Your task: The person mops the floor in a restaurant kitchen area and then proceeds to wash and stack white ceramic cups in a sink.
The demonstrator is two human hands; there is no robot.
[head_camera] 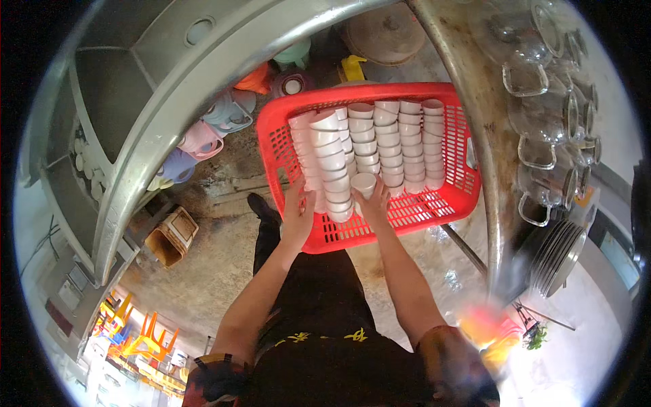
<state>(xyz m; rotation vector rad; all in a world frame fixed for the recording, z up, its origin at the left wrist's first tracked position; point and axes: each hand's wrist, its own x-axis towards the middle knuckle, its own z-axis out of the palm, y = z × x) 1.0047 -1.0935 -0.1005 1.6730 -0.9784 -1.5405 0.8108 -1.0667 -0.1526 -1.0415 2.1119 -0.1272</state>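
A red plastic basket (356,94) holds several stacks of small white cups (389,137), lying in rows side by side. My right hand (375,203) is closed around a small white cup (364,184) inside the basket, near its front side; whether more cups sit beneath it is hidden. My left hand (297,213) rests at the basket's front left, fingers apart, beside the lower ends of the left stacks. One longer stack of white cups (334,173) stands out above the others, between my two hands.
Glass pitchers (541,117) and a stack of metal plates (559,259) stand at the right, past a metal edge (478,117). Coloured plastic jugs (203,140) line the left. A brown-stained bin (172,238) is on the floor. A metal sink frame (152,102) curves overhead at the left.
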